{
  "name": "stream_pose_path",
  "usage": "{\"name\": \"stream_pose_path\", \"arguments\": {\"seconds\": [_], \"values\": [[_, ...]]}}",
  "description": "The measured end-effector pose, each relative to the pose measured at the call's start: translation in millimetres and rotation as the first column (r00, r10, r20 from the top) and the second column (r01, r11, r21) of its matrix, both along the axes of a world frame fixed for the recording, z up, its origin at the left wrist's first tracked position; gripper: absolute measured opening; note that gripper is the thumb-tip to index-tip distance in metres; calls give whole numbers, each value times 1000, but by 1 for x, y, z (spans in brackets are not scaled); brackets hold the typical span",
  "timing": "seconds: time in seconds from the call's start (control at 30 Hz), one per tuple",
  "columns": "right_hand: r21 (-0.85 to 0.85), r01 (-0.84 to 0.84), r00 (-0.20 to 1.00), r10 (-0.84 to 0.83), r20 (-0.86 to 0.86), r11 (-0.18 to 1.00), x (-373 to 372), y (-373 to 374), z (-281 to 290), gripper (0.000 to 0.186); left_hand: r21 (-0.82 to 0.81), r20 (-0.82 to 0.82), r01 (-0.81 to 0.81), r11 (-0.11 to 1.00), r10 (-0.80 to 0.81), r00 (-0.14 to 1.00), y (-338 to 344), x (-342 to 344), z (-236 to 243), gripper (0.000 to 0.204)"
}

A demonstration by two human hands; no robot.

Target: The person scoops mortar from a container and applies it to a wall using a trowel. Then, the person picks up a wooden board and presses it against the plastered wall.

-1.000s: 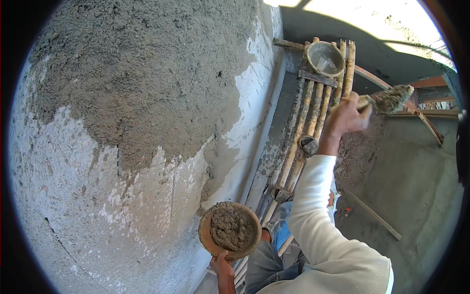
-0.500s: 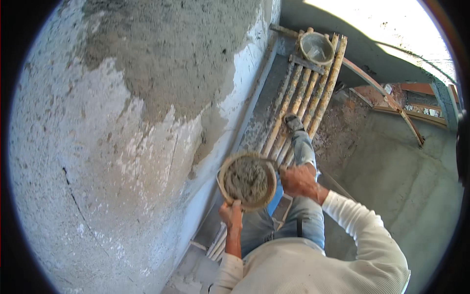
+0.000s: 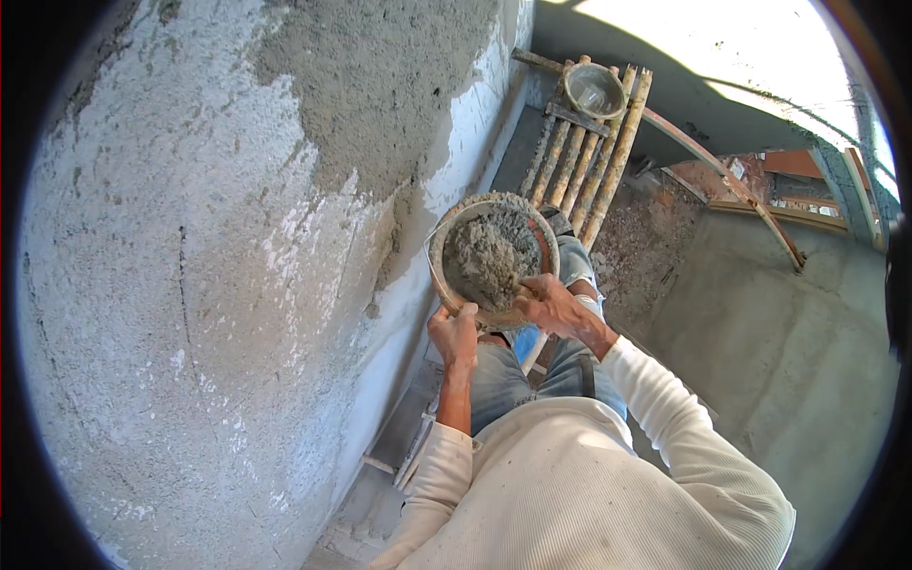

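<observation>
My left hand [image 3: 454,337] is closed on the near rim of a round bucket [image 3: 439,275] with a wire handle. Wet grey mortar [image 3: 484,252] lies inside it, heaped in the middle. Over the bucket's near right rim, my right hand [image 3: 553,306] is closed round the handle of a trowel [image 3: 524,291]. The trowel's blade is hidden, apparently under the mortar. To the left rises a rough wall [image 3: 237,237], its upper part covered by a dark patch of damp mortar [image 3: 370,90].
I stand on a narrow scaffold of wooden poles [image 3: 597,195]. A second bucket [image 3: 595,90] stands at its far end, beside a short crosspiece [image 3: 578,120]. To the right, a slanting timber [image 3: 727,176] spans rubble [image 3: 632,247] above a lower grey floor [image 3: 760,332].
The bucket has moved up and away from my body. My right hand has swung from beside the bucket to over its rim, bringing the trowel into the mortar. The view has shifted slightly.
</observation>
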State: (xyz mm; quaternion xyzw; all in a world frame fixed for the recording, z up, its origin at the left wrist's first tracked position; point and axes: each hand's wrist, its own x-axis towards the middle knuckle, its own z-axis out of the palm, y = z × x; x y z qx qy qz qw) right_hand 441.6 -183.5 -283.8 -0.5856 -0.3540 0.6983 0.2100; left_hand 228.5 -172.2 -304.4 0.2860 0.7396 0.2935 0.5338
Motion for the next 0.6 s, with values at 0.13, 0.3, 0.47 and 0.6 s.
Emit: {"name": "stream_pose_path", "arguments": {"seconds": [0.13, 0.3, 0.47, 0.6], "values": [[163, 151, 988, -146, -41, 975, 0, -7, -17, 20, 11, 63, -60, 998, 59, 996, -7, -9, -15, 22], [-201, 423, 792, -469, -391, 883, 16, 8, -42, 11, -90, 137, -161, 983, 173, 975, -23, -38, -64, 32], [-168, 772, 470, -729, -497, 613, 88, 32, -55, 12, -149, 44, -322, 935, 332, 942, -43, -86, -75, 37], [252, 942, 281, -928, -245, 219, 144, 38, -63, 13, -174, -77, -410, 895, 403, 912, -77, -134, -85, 38]]}}
